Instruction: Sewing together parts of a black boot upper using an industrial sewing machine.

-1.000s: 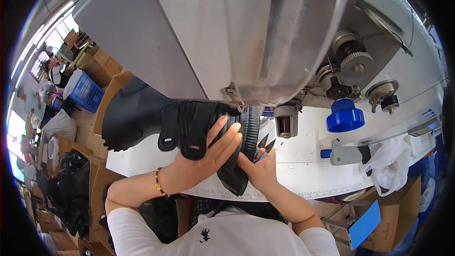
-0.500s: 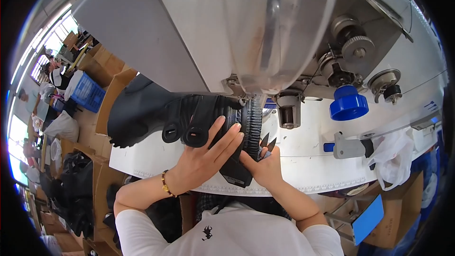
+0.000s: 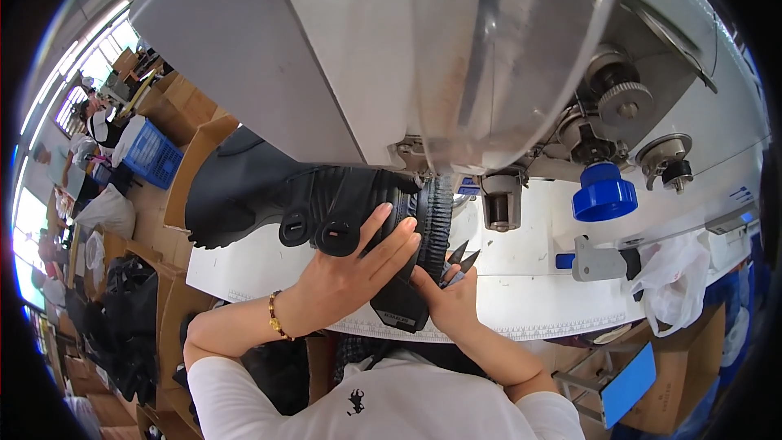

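A bulky black piece, smooth at the left with straps, oval loops and a ribbed, gathered edge, lies under the head of a white sewing machine. My left hand rests on its strapped part, fingers stretched out side by side. At the right of the ribbed edge, my right hand has its thumb against the black piece. Small thread snips are held in that hand, their dark pointed blades sticking up past the fingers. The clear guard and machine head hide the needle area.
A white table with a ruler along its front edge carries the work. Right of my hands are a blue knob, a grey lever and a clear plastic bag. Cardboard boxes, a blue crate and people are at the left.
The lower tip of the black piece has shifted slightly left and toward me, and both hands have moved a little with it. The machine sits slightly further right in view.
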### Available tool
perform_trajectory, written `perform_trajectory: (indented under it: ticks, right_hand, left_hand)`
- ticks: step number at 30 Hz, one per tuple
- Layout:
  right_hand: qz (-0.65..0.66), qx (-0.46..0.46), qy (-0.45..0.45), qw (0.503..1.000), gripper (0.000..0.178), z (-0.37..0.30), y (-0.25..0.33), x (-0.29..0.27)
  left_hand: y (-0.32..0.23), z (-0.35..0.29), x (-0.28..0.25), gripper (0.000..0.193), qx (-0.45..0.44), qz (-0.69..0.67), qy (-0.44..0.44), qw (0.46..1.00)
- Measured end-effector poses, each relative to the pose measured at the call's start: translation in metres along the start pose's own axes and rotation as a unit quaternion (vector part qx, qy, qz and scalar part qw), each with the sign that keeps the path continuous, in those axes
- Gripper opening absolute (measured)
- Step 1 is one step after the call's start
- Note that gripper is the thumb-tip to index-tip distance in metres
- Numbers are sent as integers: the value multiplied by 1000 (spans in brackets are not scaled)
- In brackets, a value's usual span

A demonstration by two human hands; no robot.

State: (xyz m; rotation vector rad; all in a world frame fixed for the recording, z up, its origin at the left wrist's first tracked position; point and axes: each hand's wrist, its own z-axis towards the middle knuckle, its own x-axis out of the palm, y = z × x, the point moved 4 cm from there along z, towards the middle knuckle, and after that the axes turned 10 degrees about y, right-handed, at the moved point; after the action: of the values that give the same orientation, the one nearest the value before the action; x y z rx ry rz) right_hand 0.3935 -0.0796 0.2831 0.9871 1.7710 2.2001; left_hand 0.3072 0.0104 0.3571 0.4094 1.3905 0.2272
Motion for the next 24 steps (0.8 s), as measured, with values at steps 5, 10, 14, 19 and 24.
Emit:
perform_trajectory:
  ticks: [5, 10, 14, 19, 24]
  right_hand:
    - [9, 0, 11, 1000, 18, 0, -7, -3]
    - [-1, -26, 19, 999, 17, 1, -5, -4]
    - [-16, 12, 3, 1000, 21, 5, 9, -3]
    - [32, -3, -1, 999, 29, 13, 9, -3]
    - [15, -42, 8, 999, 19, 13, 12, -1]
  left_hand:
    - [-2, -1, 8, 46, -13, -7, 11, 1000]
    - [-2, 2, 1, 46, -9, -7, -10, 1000]
    - [3, 8, 0, 47, -7, -53, -22, 998]
    - [10, 13, 0, 46, -4, -69, -31, 997]
    - [10, 12, -1, 44, 1, -52, -23, 998]
